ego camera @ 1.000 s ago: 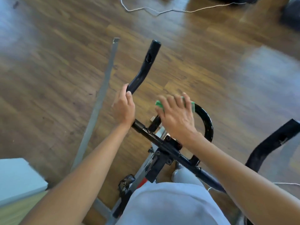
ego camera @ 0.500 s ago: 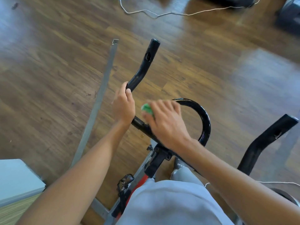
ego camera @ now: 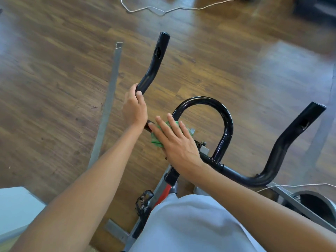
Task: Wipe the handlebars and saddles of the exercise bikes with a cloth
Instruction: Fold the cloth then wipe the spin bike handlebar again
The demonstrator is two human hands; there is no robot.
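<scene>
Wooden floor lies below black, rigid, probably slippery handlebars (ego camera: 225, 124); left hand (ego camera: 135, 108) grips one bar, flat right hand (ego camera: 177, 140) presses soft green cloth (ego camera: 156, 139).

Your left hand (ego camera: 135, 110) and right hand (ego camera: 177, 140) are both bare, with no gloves, rings or watch to be seen, and both forearms are uncovered all the way to the bottom edge of the view. You wear a plain, pale grey-white garment (ego camera: 190, 224), smooth and unmarked, filling the lower middle.
</scene>
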